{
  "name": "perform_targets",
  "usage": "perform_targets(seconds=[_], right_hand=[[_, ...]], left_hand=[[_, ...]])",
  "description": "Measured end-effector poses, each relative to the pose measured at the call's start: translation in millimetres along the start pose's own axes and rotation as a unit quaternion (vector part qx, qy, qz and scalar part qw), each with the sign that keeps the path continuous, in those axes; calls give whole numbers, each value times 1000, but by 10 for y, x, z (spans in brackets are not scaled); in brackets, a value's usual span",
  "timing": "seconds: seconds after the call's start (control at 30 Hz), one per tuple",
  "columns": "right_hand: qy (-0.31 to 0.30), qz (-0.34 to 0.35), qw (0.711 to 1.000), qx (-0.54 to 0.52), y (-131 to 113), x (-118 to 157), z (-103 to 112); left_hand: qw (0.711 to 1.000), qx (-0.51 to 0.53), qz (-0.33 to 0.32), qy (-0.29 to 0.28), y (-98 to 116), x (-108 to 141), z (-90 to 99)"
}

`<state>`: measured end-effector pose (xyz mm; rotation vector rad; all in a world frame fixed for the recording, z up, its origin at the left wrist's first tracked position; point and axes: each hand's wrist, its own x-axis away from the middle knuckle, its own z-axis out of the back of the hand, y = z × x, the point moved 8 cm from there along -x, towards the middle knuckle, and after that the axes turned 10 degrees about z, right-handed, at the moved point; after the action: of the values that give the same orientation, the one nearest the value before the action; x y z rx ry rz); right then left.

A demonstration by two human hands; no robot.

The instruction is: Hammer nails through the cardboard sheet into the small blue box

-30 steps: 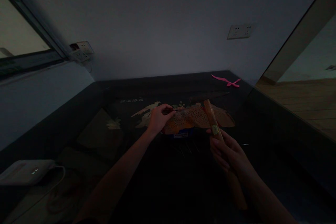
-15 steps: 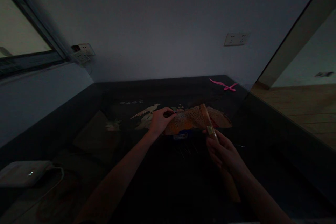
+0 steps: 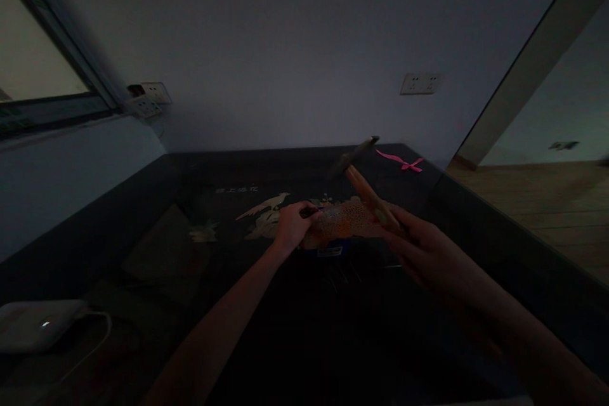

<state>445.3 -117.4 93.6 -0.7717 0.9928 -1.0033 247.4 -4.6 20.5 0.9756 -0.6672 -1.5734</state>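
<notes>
In the dim light, a speckled orange-brown piece (image 3: 349, 219) lies on the dark tabletop. My left hand (image 3: 292, 225) rests at its left end with thumb and forefinger pinched together. Whatever sits between those fingertips is too small and dark to name. My right hand (image 3: 421, 241) is wrapped round the wooden handle of a hammer (image 3: 364, 187). Its dark head is raised above the far side of the speckled piece, slightly blurred. A blue item with a white label (image 3: 330, 252) shows at the near edge of the piece. Several thin needle-like rods (image 3: 343, 274) lie in front of it.
A pink ribbon (image 3: 404, 163) lies at the table's far right corner. At the left is a white box-like device (image 3: 42, 325) with a cable. The tabletop (image 3: 285, 165) bears bird and flower decoration and meets the wall, which has sockets (image 3: 421, 83).
My right hand has lifted and swung the hammer up, so its head now shows above the table. The left hand keeps its pinch at the piece. The view has shifted slightly.
</notes>
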Motion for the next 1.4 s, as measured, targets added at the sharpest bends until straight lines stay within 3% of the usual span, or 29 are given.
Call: perform_targets(seconds=[0.1,0.23,0.43,0.67,0.8,1.0,1.2,1.4], right_hand=[[-82,56,983,157,-121,-145,-88],[-173,48,949,260,8,-194,-227],[-131,77,950,273,-131,-152,-181],[-150,34,959,236,52,-95,-232],[-126,63,961,240,-31,-121,-181],[-168,31,944,281,98,-137,-226],[-143,63,948,276,49,-138,-178],[-166,49,943,284,170,-130,-221]], left_hand=[[1000,2,7,0,-20,-3,-4],[999,-43,15,6,-25,2,-3],[999,-19,24,-7,-22,5,-32],[997,-70,14,-5,7,14,-8],[998,-59,14,-6,-26,0,-23],[997,-68,7,-21,-47,-22,-45],[997,-78,-3,-12,-13,-16,-15],[996,-84,2,-11,20,0,-12]])
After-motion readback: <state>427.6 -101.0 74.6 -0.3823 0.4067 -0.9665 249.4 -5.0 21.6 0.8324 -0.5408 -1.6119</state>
